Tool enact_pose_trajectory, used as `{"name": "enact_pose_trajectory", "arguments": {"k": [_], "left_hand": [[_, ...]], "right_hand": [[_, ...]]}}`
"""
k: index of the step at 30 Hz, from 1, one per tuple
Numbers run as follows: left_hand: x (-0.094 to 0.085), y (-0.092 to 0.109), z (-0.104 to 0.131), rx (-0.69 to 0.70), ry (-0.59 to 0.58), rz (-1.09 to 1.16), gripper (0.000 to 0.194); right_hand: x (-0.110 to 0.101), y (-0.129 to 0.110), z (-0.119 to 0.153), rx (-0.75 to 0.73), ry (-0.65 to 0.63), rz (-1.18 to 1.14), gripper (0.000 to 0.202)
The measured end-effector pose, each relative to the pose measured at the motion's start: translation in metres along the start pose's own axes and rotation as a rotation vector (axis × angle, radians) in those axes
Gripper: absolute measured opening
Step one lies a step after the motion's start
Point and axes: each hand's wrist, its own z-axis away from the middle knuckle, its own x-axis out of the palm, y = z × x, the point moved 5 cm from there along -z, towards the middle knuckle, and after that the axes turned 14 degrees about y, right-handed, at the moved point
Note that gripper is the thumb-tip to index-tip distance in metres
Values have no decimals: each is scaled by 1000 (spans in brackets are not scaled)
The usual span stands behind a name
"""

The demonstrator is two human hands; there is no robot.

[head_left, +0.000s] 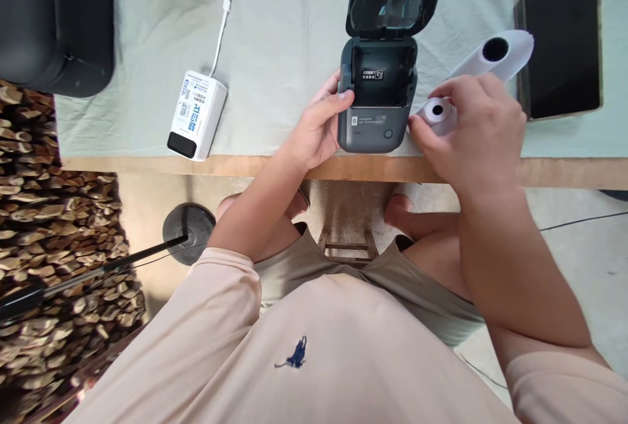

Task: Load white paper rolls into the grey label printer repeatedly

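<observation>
A dark grey portable label printer (377, 129) stands near the table's front edge with its lid (387, 8) swung up and its paper bay bare inside. My left hand (321, 120) grips the printer's left side, thumb on the rim of the bay. Just right of the printer, my right hand (478, 126) pinches a small white paper roll (434, 110) between thumb and fingers, its dark core hole facing up. Behind that hand lies loosely curled white paper (520, 48) around a dark round opening; whether it joins the small roll is hidden.
A black tablet (564, 48) lies at the right. On the left are a white power bank (196, 116) with a short cable and a black bag-like case (59, 25). The table's wooden front edge (245, 165) runs before me. A black stand base (189, 234) is on the floor.
</observation>
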Motion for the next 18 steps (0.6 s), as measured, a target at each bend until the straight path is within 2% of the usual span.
{"name": "enact_pose_trajectory", "arguments": {"k": [4,8,12,14,18], "left_hand": [[-3,-3,-1,-35,46,7,35],[-4,-3,-3,1,11,26,30],[-2,-2,-3,35,-51,2,21],[-2,-2,-3,42,-54,7,21],[-1,-1,-2,24,-38,23,26]], "right_hand": [[0,2,-1,107,-52,-104,38],[6,10,-6,207,-63,-276,66],[16,25,-16,306,-32,-533,57],[19,28,-22,340,-63,-665,54],[15,15,-29,376,-162,-908,63]]}}
